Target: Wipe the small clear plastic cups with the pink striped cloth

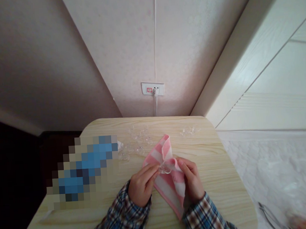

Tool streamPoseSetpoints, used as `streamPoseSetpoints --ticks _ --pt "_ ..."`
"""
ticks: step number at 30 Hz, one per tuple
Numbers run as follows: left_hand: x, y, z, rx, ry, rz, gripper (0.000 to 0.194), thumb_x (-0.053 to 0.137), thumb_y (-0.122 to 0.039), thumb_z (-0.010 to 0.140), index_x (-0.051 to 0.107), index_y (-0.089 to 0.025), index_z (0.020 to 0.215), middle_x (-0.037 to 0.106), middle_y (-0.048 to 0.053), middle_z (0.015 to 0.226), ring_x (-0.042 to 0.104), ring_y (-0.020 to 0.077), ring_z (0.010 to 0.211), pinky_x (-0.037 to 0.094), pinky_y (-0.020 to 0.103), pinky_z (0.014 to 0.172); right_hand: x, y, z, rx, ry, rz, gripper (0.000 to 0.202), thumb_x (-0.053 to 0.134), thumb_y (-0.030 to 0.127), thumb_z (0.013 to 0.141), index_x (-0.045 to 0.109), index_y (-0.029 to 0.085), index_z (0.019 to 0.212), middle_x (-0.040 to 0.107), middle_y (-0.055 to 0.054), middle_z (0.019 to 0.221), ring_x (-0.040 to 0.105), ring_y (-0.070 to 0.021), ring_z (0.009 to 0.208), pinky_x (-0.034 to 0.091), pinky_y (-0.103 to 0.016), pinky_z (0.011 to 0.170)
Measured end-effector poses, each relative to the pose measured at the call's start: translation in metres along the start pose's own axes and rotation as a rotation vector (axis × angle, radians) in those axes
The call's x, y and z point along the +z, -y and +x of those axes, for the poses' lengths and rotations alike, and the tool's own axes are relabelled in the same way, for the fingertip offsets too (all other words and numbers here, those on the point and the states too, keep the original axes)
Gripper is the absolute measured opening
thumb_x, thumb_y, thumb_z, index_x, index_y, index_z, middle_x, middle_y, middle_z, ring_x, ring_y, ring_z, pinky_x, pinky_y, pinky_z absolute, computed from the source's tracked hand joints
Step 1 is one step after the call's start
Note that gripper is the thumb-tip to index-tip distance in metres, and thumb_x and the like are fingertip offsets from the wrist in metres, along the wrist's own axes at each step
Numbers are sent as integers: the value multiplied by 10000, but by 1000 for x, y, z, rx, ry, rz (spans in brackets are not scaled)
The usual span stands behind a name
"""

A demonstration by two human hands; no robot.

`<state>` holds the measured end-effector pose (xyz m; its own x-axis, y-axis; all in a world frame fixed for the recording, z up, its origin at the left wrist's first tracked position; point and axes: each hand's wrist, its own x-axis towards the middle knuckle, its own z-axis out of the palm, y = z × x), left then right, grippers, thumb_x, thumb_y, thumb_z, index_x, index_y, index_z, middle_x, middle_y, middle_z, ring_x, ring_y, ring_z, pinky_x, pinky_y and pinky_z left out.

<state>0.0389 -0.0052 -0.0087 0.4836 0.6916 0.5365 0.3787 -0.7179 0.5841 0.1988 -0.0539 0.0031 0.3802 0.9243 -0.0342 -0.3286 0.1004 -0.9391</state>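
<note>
Head view: what's the biggest thing in the work area?

"Pale wood bench (212, 149), running under everything. On it, at nine o'clock from the hands, sits a blue thing (94, 166), too pixelated to identify."

And next down in size?

"Striped pink-and-white cloth (169, 186), near the middle of the bench, folded and bunched between the hands, one corner pointing to twelve o'clock."

How do the hands stand?

"Left hand (142, 187) at eight o'clock of the cloth, its grip pinching a small clear piece (166, 170) against the cloth. Right hand (192, 179) at about four o'clock, thumb and fingers pinching the cloth's edge."

Anything smaller?

"Loose clear pieces (136, 143) scattered at eleven o'clock from the cloth, and a smaller cluster (189, 130) at one o'clock. The held one shows a curved, see-through rim."

So which step is this?

"I'd judge it's wiping the held piece with the cloth. I can't tell how far along."

What does the next move call for?

"Probably a steady left pinch while the right works the cloth around that rim. Being clear and small, it could slip."
</note>
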Motion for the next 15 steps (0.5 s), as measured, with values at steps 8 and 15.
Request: streamPoseSetpoints --ticks 8,15 --pt "-1 -3 3 -18 37 -55 180 521 -116 775 634 -172 904 636 38 891 590 105 820 482 172 746 0 2 2 31 236 -99 186 513 227 792 679 199 870 674 -47 878 575 -181 819 414 -289 755" --pt "-1 -5 4 -26 36 -52 147 555 -117 751 640 -180 854 639 23 845 586 101 780 476 171 724 -3 1 2 24 227 -98 163 528 220 781 682 220 834 672 -35 831 572 -169 778 417 -278 723"
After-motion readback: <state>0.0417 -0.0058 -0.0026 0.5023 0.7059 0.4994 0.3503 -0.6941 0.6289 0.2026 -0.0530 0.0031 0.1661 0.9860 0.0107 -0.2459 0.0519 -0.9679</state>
